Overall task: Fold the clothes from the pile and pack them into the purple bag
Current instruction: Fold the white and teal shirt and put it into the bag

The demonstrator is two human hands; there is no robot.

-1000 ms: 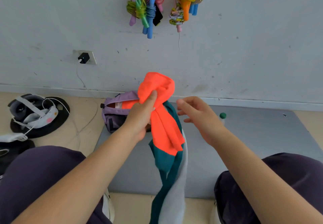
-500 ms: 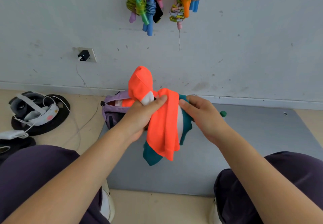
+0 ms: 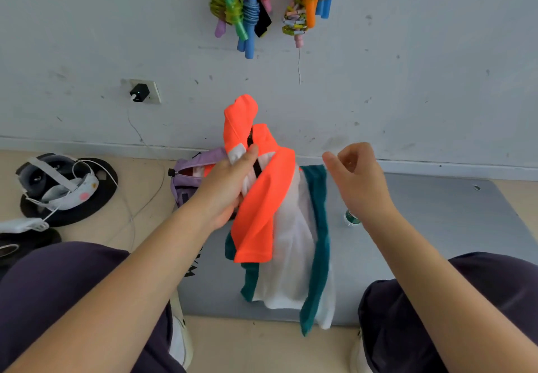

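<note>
Garment (image 3: 262, 204), orange, white and teal, hangs in the air in front of the person, above a grey mat (image 3: 431, 227) on the floor. Left hand (image 3: 230, 186) grips it near the top, fingers and thumb curled round a bunch of orange and white cloth; an orange part stands up above the fist. The lower part hangs loose, with white cloth and a teal strip trailing down over the near edge of the mat.

Right hand (image 3: 355, 177) is raised just beside the teal edge at upper right. Its fingers are curled, thumb and forefinger close together; whether they pinch the cloth cannot be told.

Purple bag (image 3: 192, 174) lies on the far left corner of the mat, behind the left hand, zip open, with orange and white cloth showing inside.

A bottle with a green cap (image 3: 350, 218) sits on the mat, partly hidden by the right wrist. A headset (image 3: 58, 186) rests on a black disc on the floor at left. Skipping ropes (image 3: 247, 9) hang on the wall; a charger (image 3: 139, 92) sits in a wall socket.
</note>
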